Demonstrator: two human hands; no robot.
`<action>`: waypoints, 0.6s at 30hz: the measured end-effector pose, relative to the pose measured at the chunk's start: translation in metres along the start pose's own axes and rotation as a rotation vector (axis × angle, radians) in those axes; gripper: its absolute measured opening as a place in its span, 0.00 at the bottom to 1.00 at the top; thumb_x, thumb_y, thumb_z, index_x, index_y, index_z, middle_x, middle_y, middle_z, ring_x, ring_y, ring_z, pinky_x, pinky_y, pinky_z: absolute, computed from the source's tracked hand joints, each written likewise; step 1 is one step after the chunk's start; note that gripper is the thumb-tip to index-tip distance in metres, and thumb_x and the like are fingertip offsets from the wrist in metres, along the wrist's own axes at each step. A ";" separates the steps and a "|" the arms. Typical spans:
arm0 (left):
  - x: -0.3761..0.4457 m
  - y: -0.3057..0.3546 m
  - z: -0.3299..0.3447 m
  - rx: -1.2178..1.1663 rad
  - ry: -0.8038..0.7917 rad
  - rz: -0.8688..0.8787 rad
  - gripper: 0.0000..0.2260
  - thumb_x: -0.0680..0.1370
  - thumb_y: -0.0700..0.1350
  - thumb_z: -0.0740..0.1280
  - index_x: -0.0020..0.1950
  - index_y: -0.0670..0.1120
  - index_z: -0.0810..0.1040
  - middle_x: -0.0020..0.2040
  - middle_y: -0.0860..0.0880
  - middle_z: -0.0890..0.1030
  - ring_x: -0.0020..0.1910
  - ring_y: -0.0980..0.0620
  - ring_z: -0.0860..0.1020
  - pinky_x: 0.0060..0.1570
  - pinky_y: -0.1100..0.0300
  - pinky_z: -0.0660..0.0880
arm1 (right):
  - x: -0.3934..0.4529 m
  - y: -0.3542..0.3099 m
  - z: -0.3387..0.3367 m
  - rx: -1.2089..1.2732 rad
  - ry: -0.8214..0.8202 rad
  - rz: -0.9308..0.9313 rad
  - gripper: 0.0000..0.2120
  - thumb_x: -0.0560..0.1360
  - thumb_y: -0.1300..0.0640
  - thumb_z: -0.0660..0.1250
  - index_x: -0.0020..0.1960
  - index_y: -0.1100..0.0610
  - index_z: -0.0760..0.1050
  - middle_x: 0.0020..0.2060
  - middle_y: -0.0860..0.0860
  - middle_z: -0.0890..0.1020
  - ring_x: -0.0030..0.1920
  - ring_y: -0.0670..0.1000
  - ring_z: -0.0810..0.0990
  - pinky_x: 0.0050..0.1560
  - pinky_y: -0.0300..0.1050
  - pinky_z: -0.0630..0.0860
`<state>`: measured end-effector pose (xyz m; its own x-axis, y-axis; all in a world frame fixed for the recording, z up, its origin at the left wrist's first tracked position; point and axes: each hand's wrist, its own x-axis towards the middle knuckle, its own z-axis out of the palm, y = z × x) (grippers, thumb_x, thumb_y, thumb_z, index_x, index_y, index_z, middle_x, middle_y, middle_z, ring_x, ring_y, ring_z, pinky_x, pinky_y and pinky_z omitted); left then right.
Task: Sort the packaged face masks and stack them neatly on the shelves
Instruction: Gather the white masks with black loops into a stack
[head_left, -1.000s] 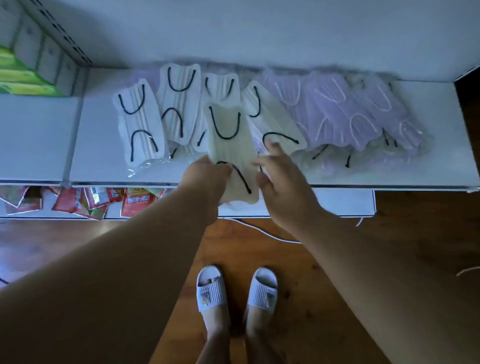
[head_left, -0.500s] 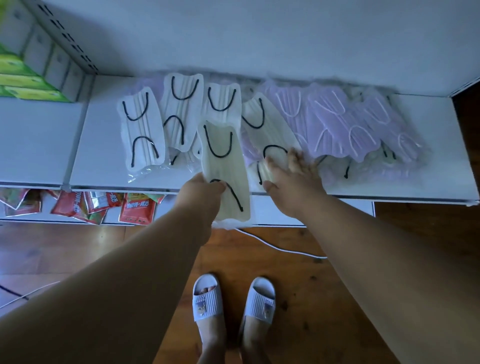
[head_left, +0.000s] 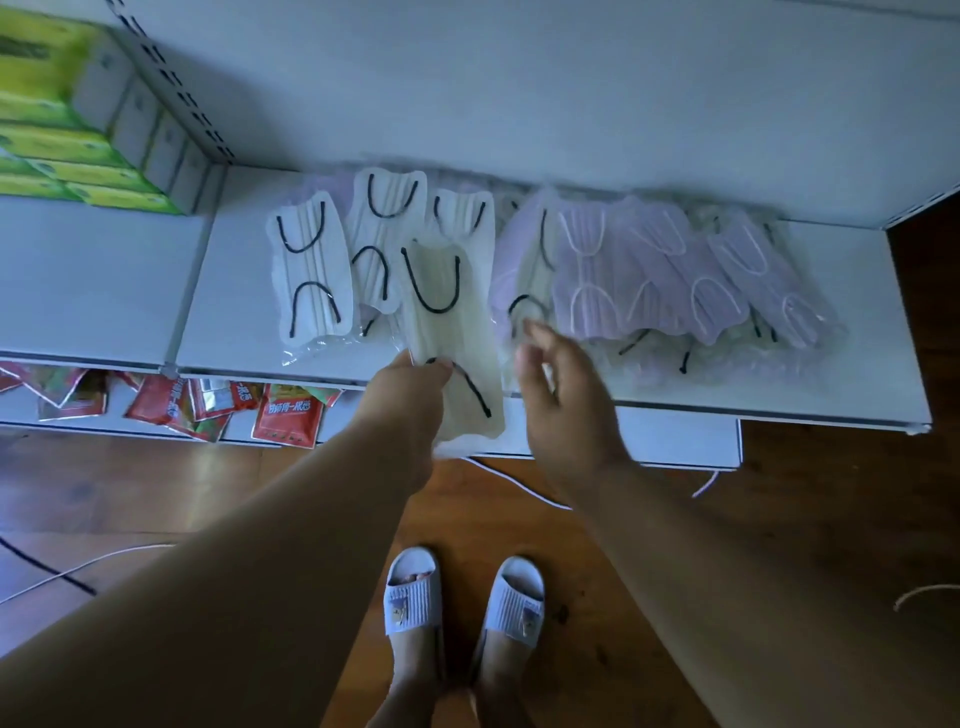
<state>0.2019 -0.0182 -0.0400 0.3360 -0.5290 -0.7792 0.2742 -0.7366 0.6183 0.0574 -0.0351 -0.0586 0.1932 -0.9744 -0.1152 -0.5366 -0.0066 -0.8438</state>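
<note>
Holding cream mask pack (head_left: 451, 332) by near end in your left hand (head_left: 410, 400), long axis running away from fingers toward shelf (head_left: 857, 291). Right hand (head_left: 561, 405) empty, fingers loosely spread, just right of pack, nearer purple packs (head_left: 675, 270).

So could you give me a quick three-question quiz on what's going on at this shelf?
1. True or false: the left hand grips a cream packaged mask with black ear loops.
2. What colour are the packaged masks piled right of the right hand?
3. The red sachets lie: A) on the white metal shelf with the masks, B) on the shelf below.

Key: 1 true; 2 lilac; 3 B.
</note>
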 end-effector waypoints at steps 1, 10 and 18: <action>-0.004 0.005 -0.004 -0.061 -0.044 -0.024 0.16 0.83 0.50 0.64 0.69 0.46 0.73 0.53 0.48 0.78 0.48 0.47 0.78 0.49 0.53 0.76 | -0.011 -0.007 0.009 0.004 -0.084 -0.062 0.28 0.81 0.40 0.55 0.71 0.57 0.72 0.66 0.52 0.77 0.67 0.47 0.73 0.67 0.40 0.68; 0.023 0.011 -0.078 -0.059 0.077 -0.021 0.04 0.80 0.46 0.69 0.45 0.49 0.78 0.42 0.46 0.82 0.39 0.45 0.80 0.46 0.51 0.80 | -0.006 -0.022 0.062 -0.301 -0.153 -0.149 0.26 0.82 0.44 0.53 0.78 0.51 0.60 0.76 0.55 0.65 0.77 0.52 0.61 0.74 0.52 0.63; 0.050 0.012 -0.141 0.084 0.081 -0.002 0.04 0.79 0.47 0.69 0.46 0.49 0.78 0.46 0.43 0.82 0.45 0.41 0.81 0.55 0.41 0.80 | 0.052 -0.034 0.111 -0.781 -0.385 0.281 0.29 0.82 0.38 0.49 0.80 0.40 0.44 0.79 0.58 0.36 0.79 0.59 0.35 0.77 0.59 0.41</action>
<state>0.3493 0.0058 -0.0569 0.4079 -0.4946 -0.7675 0.1999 -0.7718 0.6036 0.1769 -0.0606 -0.0937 0.1569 -0.8218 -0.5478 -0.9814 -0.0675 -0.1797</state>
